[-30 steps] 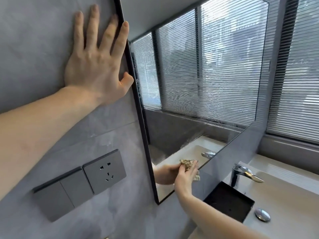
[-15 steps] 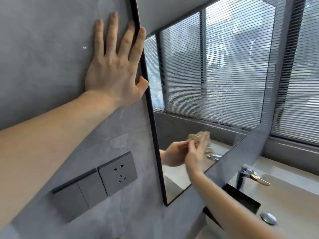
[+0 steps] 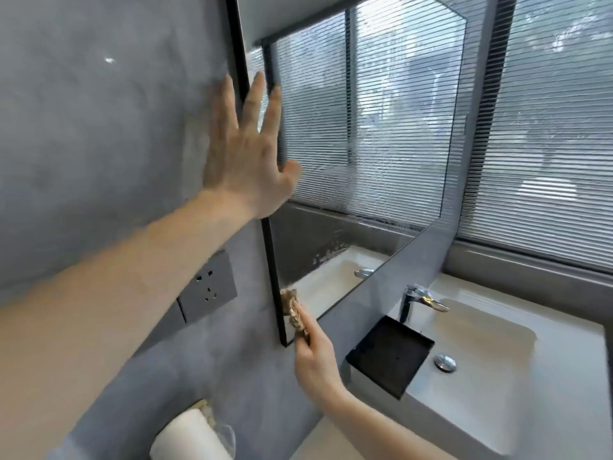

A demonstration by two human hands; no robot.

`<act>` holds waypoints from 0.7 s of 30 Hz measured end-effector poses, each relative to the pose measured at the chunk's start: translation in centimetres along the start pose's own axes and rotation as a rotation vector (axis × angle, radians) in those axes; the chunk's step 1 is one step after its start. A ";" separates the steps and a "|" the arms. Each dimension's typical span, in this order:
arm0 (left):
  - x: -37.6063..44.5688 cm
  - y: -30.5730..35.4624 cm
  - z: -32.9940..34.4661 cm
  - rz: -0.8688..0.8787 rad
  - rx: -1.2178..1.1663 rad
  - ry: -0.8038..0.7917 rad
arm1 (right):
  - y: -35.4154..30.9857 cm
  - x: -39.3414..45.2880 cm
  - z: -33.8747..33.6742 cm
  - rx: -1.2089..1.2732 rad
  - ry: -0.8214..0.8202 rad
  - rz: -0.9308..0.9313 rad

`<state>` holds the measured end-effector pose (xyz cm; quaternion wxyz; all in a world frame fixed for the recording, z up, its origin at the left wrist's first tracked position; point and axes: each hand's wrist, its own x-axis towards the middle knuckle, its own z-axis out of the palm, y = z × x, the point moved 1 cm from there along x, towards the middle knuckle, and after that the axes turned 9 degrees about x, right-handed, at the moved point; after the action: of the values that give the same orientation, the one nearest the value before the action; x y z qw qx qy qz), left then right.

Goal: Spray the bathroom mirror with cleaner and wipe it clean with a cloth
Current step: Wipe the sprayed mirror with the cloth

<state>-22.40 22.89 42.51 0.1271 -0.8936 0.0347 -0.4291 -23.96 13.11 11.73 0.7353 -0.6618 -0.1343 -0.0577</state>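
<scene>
Both hands were raised to the wall beside the basin; the left hand [image 3: 247, 161] was spread open, fingers straight and apart, lying across the black left edge of the mirror [image 3: 381, 134], with its palm over the frame and its fingertips reaching onto the glass; whether the palm pressed flat or only hovered I could not tell, for the hand was blurred. The right hand [image 3: 315, 363] was lower down, its fingers curled round a crumpled tan cloth [image 3: 293, 310] and holding it against the mirror's bottom left corner, touching the glass just inside the frame. The mirror hung on a grey wall [image 3: 99, 127]; its pane showed the reflection of slatted blinds, and a band of misty droplets and streaks lay across its middle and lower part, with a speckled patch near the reflected basin; the top of the pane looked clearer. Left of the mirror, half hidden by the left forearm, a grey socket plate [image 3: 209, 287] was set in the wall; below it, at the bottom edge of the view, stood a white paper roll [image 3: 189, 436]. To the right lay a white sink [image 3: 497, 376] with a chrome tap [image 3: 418, 300] at its back, a round chrome drain plug [image 3: 445, 362] in its bowl, and a black square tray [image 3: 389, 353] on its near left corner, just below the mirror; behind the sink a window with closed blinds [image 3: 547, 127] filled the far side.
</scene>
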 end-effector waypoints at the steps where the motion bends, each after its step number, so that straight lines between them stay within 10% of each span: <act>1: -1.3 1.6 0.4 -0.006 -0.089 -0.030 | 0.4 -0.8 -1.3 0.024 0.018 0.048; 15: -20.8 19.8 1.5 0.246 -0.864 -0.666 | 2.6 -18.5 -16.8 0.179 0.399 0.345; 21: -29.8 23.7 4.2 0.334 -0.921 -0.908 | 7.4 -28.0 -21.6 -0.229 0.424 0.511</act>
<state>-36.77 5.92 11.37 -0.2009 -0.9311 0.2953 0.0740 -46.23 -9.95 -4.92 0.6585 -0.7254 0.1990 -0.0227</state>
